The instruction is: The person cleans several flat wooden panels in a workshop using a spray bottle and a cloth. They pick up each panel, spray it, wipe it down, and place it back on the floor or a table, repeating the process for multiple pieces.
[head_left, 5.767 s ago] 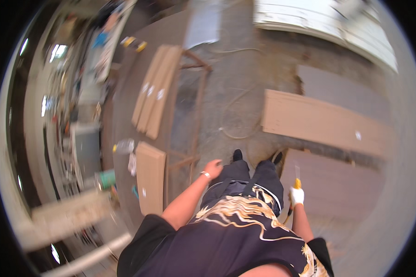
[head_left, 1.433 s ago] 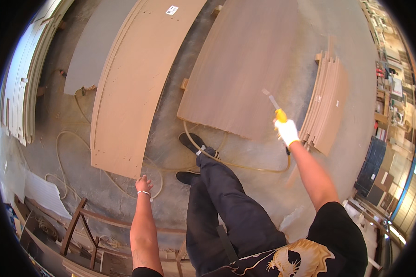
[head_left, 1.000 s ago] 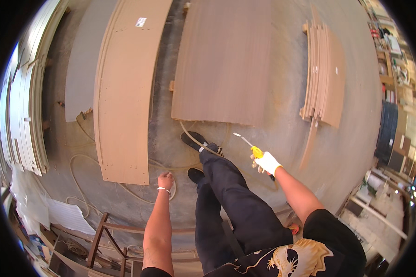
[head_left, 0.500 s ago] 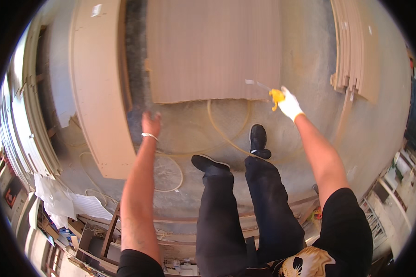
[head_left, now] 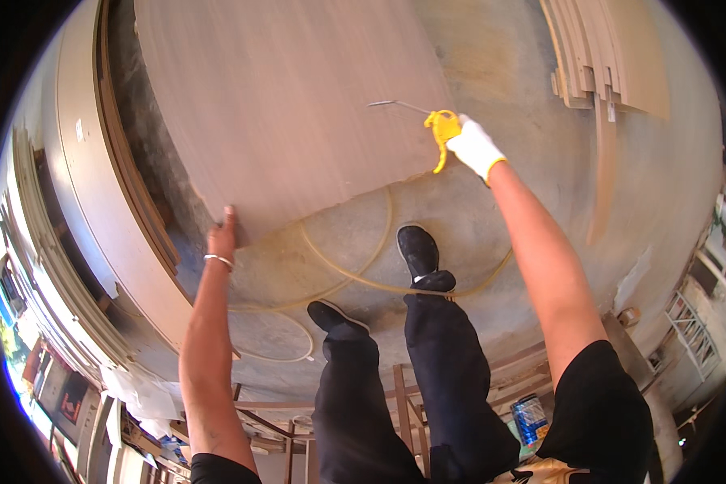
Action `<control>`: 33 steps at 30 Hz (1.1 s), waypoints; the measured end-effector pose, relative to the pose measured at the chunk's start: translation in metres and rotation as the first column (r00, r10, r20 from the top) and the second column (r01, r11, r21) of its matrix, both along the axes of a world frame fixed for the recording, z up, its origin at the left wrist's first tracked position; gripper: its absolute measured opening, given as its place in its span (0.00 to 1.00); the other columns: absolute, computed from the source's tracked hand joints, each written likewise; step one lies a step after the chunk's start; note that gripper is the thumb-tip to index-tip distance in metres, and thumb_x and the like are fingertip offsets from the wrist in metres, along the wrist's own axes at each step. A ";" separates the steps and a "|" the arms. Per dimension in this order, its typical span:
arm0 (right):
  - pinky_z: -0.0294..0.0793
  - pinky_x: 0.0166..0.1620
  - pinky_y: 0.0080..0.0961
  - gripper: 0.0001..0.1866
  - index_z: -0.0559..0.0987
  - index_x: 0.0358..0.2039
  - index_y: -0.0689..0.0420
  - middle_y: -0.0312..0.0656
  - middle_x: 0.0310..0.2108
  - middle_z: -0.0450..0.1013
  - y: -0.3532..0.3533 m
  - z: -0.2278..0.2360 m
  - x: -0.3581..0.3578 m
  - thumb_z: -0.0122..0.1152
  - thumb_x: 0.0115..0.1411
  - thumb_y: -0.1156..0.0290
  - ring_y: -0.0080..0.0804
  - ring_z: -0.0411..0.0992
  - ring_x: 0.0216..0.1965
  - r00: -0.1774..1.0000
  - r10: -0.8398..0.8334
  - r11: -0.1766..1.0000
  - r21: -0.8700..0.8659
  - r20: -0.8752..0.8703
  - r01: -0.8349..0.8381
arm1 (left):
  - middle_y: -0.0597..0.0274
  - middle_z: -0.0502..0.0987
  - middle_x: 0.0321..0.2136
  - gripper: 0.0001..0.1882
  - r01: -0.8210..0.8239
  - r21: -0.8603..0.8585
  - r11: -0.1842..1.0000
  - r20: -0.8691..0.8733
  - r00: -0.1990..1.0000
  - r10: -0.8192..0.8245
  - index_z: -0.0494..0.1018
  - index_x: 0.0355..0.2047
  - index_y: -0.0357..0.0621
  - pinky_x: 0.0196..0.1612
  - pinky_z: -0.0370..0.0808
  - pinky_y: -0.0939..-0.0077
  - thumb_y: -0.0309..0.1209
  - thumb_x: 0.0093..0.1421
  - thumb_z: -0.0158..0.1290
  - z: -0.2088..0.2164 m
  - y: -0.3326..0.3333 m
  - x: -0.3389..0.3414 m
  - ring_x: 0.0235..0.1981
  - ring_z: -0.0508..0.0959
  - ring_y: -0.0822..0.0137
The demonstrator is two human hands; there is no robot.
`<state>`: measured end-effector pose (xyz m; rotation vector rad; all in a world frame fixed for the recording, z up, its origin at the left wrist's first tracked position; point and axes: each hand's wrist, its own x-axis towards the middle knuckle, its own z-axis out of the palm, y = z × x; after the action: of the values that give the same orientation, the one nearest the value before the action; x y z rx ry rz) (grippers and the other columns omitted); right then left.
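A large wood-grain panel [head_left: 298, 105] lies in front of me, its near edge slanting across the view. At its near left corner my bare left hand [head_left: 223, 234], with a pale bracelet at the wrist, is closed on the edge, one digit on top and the others partly hidden. Above the panel's right side my right hand [head_left: 474, 148], in a white glove with a yellow cuff, grips a yellow air blow gun [head_left: 441, 133]. Its thin bent metal nozzle points left over the panel. A yellowish hose [head_left: 363, 278] loops across the floor near my feet.
Long boards [head_left: 85, 161] are stacked along the left. More stacked panels [head_left: 593, 48] stand at the far right. My shoes [head_left: 418, 250] rest on the concrete floor between hose loops. Brown metal frames [head_left: 403, 403] and a blue can [head_left: 530, 419] are close by my legs.
My left hand has gone from open in the air to the panel's near left corner. The panel now sits slanted in view. The blow gun has shifted left and slightly up over it.
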<state>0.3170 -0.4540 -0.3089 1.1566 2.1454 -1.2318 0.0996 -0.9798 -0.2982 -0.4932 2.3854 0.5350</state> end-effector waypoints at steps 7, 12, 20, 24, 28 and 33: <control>0.73 0.52 0.32 0.21 0.76 0.52 0.58 0.49 0.44 0.79 0.096 0.023 0.077 0.59 0.58 0.70 0.41 0.76 0.49 0.969 -0.148 0.989 -0.014 -0.197 0.148 | 0.29 0.77 0.48 0.49 0.064 0.220 0.973 -0.007 0.998 -0.064 0.69 0.52 0.16 0.56 0.72 0.57 0.63 0.61 0.55 -0.013 0.089 0.095 0.53 0.78 0.44; 0.75 0.50 0.30 0.19 0.79 0.49 0.56 0.40 0.44 0.80 0.040 0.028 0.172 0.58 0.68 0.55 0.29 0.76 0.46 0.947 -0.282 0.959 -0.070 -0.154 0.274 | 0.26 0.77 0.45 0.45 0.125 0.105 0.987 0.048 0.990 -0.131 0.69 0.50 0.18 0.55 0.72 0.55 0.59 0.60 0.59 -0.011 0.063 0.145 0.51 0.78 0.38; 0.74 0.56 0.35 0.33 0.71 0.61 0.55 0.52 0.50 0.77 -0.065 0.027 0.268 0.61 0.51 0.78 0.47 0.75 0.55 0.918 -0.302 0.949 -0.005 0.258 0.314 | 0.31 0.79 0.40 0.41 0.049 0.328 0.943 -0.085 0.996 -0.022 0.69 0.46 0.23 0.47 0.76 0.52 0.56 0.55 0.65 -0.019 0.003 0.174 0.44 0.81 0.38; 0.75 0.53 0.35 0.33 0.72 0.60 0.54 0.49 0.49 0.78 -0.027 0.040 0.260 0.62 0.50 0.77 0.44 0.77 0.53 0.876 -0.360 0.922 -0.020 0.320 0.387 | 0.34 0.80 0.40 0.39 0.133 0.216 0.967 -0.038 0.991 -0.128 0.70 0.47 0.24 0.48 0.76 0.57 0.54 0.56 0.65 -0.018 0.036 0.181 0.43 0.81 0.44; 0.75 0.51 0.36 0.32 0.71 0.61 0.55 0.51 0.47 0.79 -0.007 0.050 0.249 0.62 0.53 0.75 0.46 0.77 0.51 0.935 -0.247 0.961 -0.057 0.253 0.269 | 0.33 0.79 0.39 0.40 0.124 0.251 0.960 -0.128 0.987 -0.095 0.71 0.45 0.23 0.48 0.76 0.59 0.55 0.55 0.65 -0.017 0.051 0.192 0.42 0.80 0.45; 0.75 0.52 0.43 0.32 0.70 0.59 0.59 0.59 0.49 0.77 -0.026 0.052 0.255 0.67 0.56 0.63 0.57 0.75 0.52 0.904 -0.291 0.957 0.107 0.312 0.271 | 0.46 0.80 0.39 0.30 -0.015 0.242 0.970 -0.055 0.998 0.029 0.73 0.45 0.26 0.46 0.76 0.62 0.46 0.59 0.65 -0.026 0.036 0.193 0.39 0.79 0.57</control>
<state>0.5719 -0.4799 -0.2568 1.6185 1.8255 -1.0039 0.2931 -0.9441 -0.3242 -0.4004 2.3301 0.8480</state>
